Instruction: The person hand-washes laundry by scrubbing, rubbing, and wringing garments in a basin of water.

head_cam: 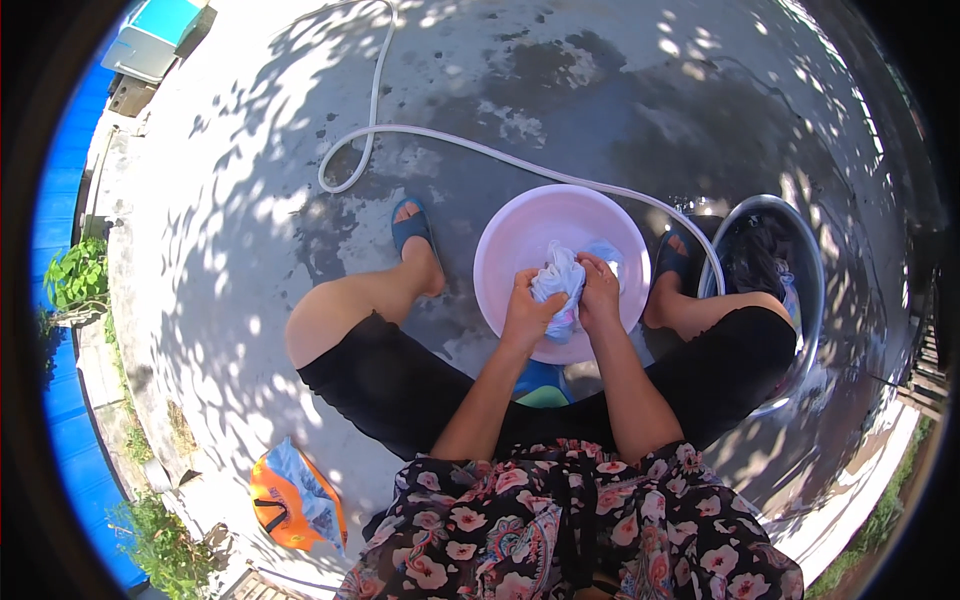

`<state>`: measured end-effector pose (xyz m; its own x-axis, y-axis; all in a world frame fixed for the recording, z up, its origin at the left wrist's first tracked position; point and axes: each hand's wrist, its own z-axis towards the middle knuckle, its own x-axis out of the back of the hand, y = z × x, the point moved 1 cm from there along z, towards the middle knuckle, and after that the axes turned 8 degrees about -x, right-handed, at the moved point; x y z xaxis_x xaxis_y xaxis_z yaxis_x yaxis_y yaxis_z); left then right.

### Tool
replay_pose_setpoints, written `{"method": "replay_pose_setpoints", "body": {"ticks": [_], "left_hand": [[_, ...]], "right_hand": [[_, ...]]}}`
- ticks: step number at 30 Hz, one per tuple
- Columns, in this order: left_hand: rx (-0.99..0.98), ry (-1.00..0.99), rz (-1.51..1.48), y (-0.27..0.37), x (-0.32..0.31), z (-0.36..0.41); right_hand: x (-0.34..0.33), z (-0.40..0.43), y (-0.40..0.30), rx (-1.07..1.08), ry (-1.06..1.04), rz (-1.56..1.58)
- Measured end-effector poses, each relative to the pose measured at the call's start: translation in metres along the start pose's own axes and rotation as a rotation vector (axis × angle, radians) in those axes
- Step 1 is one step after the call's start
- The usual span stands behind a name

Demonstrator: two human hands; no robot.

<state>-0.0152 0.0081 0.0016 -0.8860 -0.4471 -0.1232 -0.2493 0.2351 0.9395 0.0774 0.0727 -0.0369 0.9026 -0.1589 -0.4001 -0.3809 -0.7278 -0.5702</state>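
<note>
Both of my hands are over a pink plastic basin [496, 225] that stands on the ground between my feet. My left hand [531, 304] grips a bunched pale blue and white cloth [561, 279] from its left side, thumb across it. On the other side of the same cloth, my right hand [598, 289] has its fingers closed on the edge. Part of the cloth hangs down between the hands, with a pink patch low on it. More pale blue cloth [609, 255] lies in the basin just beyond my right hand.
A metal tub [816, 262] with dark and pale clothes stands at the right, a white hose [487, 152] running over its rim. An orange and blue plastic bag [281, 499] lies at lower left. Blue and green plastic [544, 394] shows below the basin. The concrete ground has wet patches.
</note>
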Motion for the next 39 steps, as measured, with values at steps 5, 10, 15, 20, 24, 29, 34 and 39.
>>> {"method": "replay_pose_setpoints", "body": {"ticks": [5,10,15,20,24,29,34,39], "left_hand": [[-0.076,0.002,0.119,-0.015,0.017,0.007],[-0.171,-0.258,0.562,0.024,0.006,-0.010],[-0.088,-0.054,-0.018,-0.002,0.012,-0.001],[0.093,0.158,-0.287,-0.021,0.016,0.010],[0.274,0.081,-0.249,-0.031,0.019,0.005],[0.036,-0.169,0.082,-0.006,0.005,0.000],[0.103,-0.059,-0.038,-0.014,0.020,0.003],[-0.440,-0.534,0.919,-0.046,0.031,0.006]], "right_hand": [[-0.043,-0.043,-0.005,0.942,-0.235,-0.979],[-0.014,-0.007,-0.006,0.206,-0.147,-0.624],[-0.019,-0.016,0.009,-0.111,-0.287,-0.094],[-0.035,-0.042,0.021,0.915,-0.130,-0.890],[-0.042,-0.053,0.006,0.932,-0.124,-1.115],[-0.010,-0.002,0.001,0.194,-0.180,-0.678],[-0.036,-0.035,0.011,0.664,-0.229,-1.057],[-0.030,-0.051,0.007,1.067,-0.220,-1.231]]}}
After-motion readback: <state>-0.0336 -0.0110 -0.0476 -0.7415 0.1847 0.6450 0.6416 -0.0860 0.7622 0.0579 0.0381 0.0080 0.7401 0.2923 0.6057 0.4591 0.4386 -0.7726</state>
